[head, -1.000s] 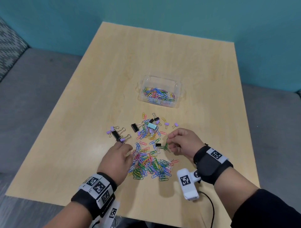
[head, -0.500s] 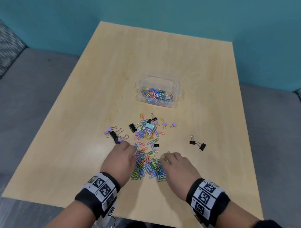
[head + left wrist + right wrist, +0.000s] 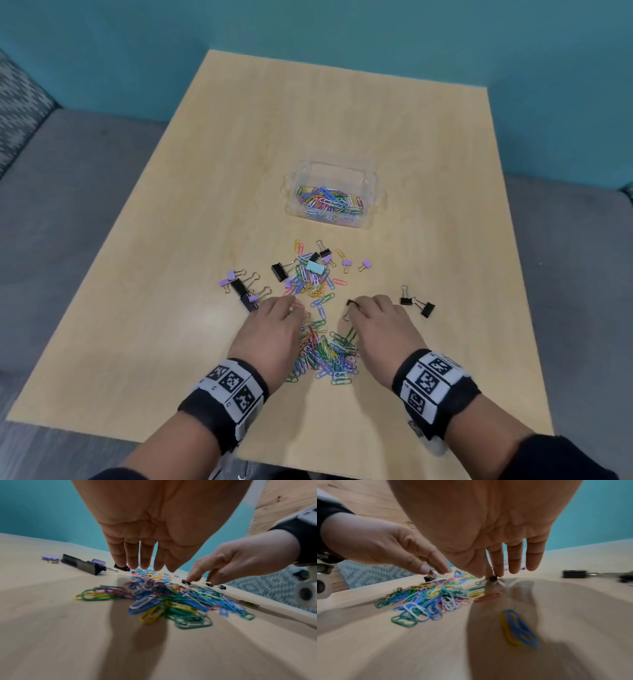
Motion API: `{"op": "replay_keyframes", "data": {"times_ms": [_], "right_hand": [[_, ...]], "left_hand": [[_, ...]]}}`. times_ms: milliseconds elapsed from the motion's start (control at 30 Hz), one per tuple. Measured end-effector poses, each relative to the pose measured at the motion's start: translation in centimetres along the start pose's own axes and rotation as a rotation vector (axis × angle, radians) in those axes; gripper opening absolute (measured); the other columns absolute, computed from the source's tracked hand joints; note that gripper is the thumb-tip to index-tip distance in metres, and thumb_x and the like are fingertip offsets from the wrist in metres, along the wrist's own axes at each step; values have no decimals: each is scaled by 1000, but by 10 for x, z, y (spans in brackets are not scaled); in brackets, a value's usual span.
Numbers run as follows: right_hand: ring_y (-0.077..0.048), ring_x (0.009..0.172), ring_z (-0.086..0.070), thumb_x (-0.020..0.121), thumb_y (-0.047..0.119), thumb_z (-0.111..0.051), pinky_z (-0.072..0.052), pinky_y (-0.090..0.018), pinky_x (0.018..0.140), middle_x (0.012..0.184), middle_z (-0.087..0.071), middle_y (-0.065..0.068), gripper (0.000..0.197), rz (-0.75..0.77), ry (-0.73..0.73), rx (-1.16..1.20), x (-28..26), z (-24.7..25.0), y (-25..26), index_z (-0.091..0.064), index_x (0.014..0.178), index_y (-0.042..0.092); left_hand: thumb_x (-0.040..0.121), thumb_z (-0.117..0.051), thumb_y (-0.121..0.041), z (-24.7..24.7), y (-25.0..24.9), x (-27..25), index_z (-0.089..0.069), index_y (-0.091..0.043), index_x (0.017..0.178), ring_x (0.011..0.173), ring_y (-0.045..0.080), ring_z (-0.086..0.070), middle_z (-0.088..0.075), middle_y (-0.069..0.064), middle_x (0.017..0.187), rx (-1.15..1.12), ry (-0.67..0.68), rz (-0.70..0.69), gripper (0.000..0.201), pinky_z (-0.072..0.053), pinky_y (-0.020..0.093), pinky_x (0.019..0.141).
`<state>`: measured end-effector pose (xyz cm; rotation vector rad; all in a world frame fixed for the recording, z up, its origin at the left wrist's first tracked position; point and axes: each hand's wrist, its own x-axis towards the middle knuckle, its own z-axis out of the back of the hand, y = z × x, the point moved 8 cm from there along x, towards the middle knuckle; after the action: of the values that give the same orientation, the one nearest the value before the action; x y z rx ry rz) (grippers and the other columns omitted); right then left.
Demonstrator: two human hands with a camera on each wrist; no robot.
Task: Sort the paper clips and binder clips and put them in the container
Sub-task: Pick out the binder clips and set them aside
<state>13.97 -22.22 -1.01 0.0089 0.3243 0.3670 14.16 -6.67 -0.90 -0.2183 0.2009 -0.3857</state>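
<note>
Right hand [image 3: 375,320] pinches a small black binder clip [image 3: 492,577] against the worktop [image 3: 394,137], beside the near heap of coloured paper clips [image 3: 325,353]. Left hand [image 3: 274,325], fingers relaxed and grasping nothing, hovers over the heap's left edge. The clear container [image 3: 371,178], farther back, holds paper clips; two black binder clips [image 3: 416,304] lie right.

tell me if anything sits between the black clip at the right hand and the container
Yes. Between the right hand with its small black clip and the container lies a loose scatter of paper and binder clips on the table. All lie flat, so lifting over them should clear.
</note>
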Motion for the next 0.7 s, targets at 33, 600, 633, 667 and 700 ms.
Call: {"op": "replay_keyframes", "data": {"times_ms": [33,600,633,667,700], "right_hand": [[-30,94,-50,63,10,-61,-47,-41,72,107,-59,-5,50,-33,-4,4,-3,-1,-9,-58,112,11],[-32,78,-50,61,13,-66,-43,-37,61,89,-58,-7,25,-249,-63,20,-21,9,-43,-61,85,13],[-32,79,-51,61,12,-65,-43,-38,62,89,-58,-7,26,-229,-67,26,-17,10,-41,-61,87,13],[-33,81,-51,62,11,-63,-44,-39,64,91,-59,-8,27,-199,-77,38,-11,13,-38,-61,89,12],[-34,85,-52,64,10,-60,-47,-40,67,95,-59,-10,30,-162,-89,63,-4,15,-35,-61,94,10]], "left_hand": [[74,-64,-14,2,7,2,-63,-11,105,90,34,-56,-61,10,107,20,-3,38,31,-52,42,73],[82,-52,-11,6,50,64,-61,-14,94,76,24,-47,-53,5,85,-115,3,272,15,-36,32,60],[82,-52,-11,5,51,64,-62,-15,94,75,24,-47,-52,4,85,-116,-4,260,15,-36,32,60],[83,-53,-11,4,51,64,-63,-16,94,75,25,-48,-52,4,85,-118,-10,246,16,-36,32,60],[83,-53,-11,3,50,64,-65,-17,94,76,25,-48,-52,4,86,-120,-16,233,17,-36,31,60]]}}
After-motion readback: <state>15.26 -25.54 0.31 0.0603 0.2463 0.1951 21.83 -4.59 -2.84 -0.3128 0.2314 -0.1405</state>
